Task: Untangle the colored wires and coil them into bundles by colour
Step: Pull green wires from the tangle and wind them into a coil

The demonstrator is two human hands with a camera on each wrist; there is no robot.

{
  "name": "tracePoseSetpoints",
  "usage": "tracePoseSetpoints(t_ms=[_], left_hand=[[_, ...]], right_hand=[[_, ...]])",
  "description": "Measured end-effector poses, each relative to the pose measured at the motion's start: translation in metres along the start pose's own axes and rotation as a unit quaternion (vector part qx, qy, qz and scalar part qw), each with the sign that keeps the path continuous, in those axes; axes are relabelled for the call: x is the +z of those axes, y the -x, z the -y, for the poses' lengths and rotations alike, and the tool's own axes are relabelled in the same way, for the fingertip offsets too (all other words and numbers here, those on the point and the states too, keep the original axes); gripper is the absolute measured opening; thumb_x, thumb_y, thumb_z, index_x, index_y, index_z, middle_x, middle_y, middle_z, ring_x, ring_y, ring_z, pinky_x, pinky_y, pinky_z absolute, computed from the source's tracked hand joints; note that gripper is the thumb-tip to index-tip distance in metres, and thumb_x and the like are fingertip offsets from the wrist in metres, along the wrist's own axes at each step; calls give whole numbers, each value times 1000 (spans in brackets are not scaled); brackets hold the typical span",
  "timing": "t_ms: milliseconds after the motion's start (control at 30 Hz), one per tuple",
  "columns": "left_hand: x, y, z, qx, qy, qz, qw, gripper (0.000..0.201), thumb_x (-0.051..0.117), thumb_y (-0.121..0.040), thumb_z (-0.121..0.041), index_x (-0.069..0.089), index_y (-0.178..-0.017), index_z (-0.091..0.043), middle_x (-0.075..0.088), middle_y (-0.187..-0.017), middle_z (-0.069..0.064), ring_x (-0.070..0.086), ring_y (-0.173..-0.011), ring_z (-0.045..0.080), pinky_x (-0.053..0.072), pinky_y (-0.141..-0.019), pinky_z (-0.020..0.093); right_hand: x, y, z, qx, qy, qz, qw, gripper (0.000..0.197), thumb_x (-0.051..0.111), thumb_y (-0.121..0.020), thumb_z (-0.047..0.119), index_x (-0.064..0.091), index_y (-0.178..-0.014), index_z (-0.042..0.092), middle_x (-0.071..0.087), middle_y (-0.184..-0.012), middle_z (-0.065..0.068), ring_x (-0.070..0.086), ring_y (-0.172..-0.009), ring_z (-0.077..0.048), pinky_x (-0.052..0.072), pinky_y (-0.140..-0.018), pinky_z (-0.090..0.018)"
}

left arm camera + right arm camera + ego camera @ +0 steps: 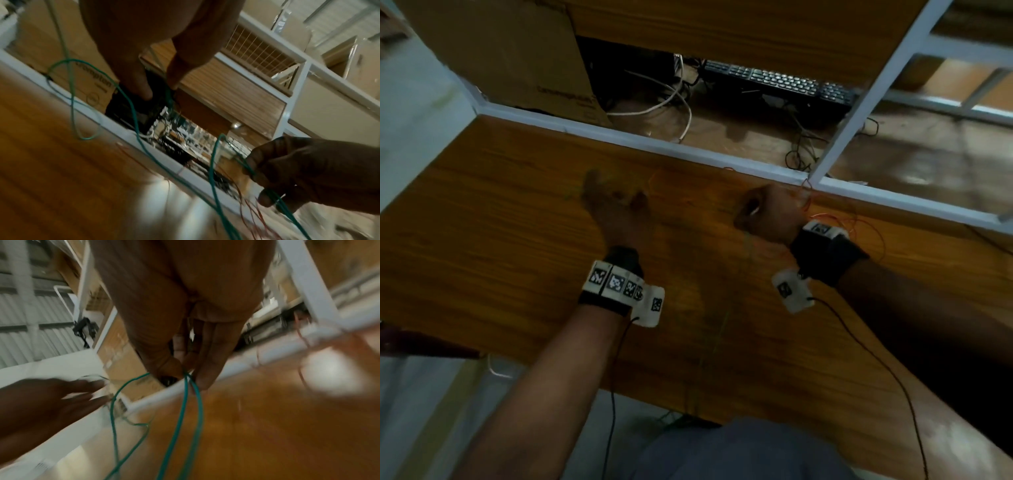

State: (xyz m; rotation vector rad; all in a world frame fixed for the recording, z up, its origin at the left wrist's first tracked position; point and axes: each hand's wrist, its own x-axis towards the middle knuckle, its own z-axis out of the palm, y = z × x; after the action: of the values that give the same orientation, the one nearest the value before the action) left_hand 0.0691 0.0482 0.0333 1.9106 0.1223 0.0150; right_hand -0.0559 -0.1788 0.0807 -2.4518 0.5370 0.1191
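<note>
A green wire (pixel 180 418) hangs in two strands from my right hand (pixel 188 376), which pinches it between thumb and fingers above the wooden desk (pixel 500 222). In the head view, my right hand (pixel 750 212) is curled near the desk's back rail, and the green wire (pixel 722 325) trails faintly toward the front edge. Thin red wires (pixel 835 219) lie loose beside my right wrist. My left hand (pixel 616 192) hovers to the left with fingers spread and holds nothing. In the left wrist view, green wire (pixel 135 116) loops under my left hand (pixel 160 89); red wires (pixel 252 211) lie below.
A white partition rail (pixel 654 144) runs along the desk's back edge. Behind it lie a black keyboard (pixel 780 82), white cables (pixel 671 99) and a cardboard box (pixel 517 51). All views are motion-blurred.
</note>
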Motion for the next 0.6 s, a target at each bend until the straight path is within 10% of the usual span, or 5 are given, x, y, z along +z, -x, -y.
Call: tracePoseSetpoints(t_ms=[133,267,400,500,600], left_hand=[[-13,-6,5,53,150,-121,980,58,74,-75,-17,49,-128,-12,58,-122,10,62,-103,21,57,-85,42],[-3,21,-10,47,0,149,988,32,71,-82,-43,69,-104,-21,71,-98,-5,69,-80,13,61,-71,39],[31,67,-30,58,-52,435,897,78,58,-61,-74,64,-109,-12,66,-90,-7,61,-69,6,51,-62,19],[54,91,-16,-38,-14,525,850,48,74,-81,-45,68,-108,-6,68,-84,4,64,-71,16,53,-61,28],[63,92,-8,-78,50,483,871,12,66,-93,-15,67,-97,-4,69,-81,10,66,-72,23,55,-65,36]], right_hand=[[-33,-19,1,-66,37,-88,993,5,78,-79,17,75,-82,15,77,-86,-8,72,-82,-27,60,-77,-48],[-74,-36,12,-81,48,-172,981,14,72,-79,12,78,-89,5,77,-93,-12,72,-84,-31,59,-77,-48],[-99,-56,21,-70,24,-189,979,14,69,-85,11,78,-93,4,77,-88,-14,73,-81,-32,60,-78,-52],[-87,-64,14,-47,2,-158,986,14,67,-85,8,76,-95,6,77,-93,-13,74,-82,-31,61,-79,-51],[-67,-60,2,-23,-31,-159,986,24,73,-90,20,72,-112,12,74,-112,-9,71,-95,-25,59,-87,-44]])
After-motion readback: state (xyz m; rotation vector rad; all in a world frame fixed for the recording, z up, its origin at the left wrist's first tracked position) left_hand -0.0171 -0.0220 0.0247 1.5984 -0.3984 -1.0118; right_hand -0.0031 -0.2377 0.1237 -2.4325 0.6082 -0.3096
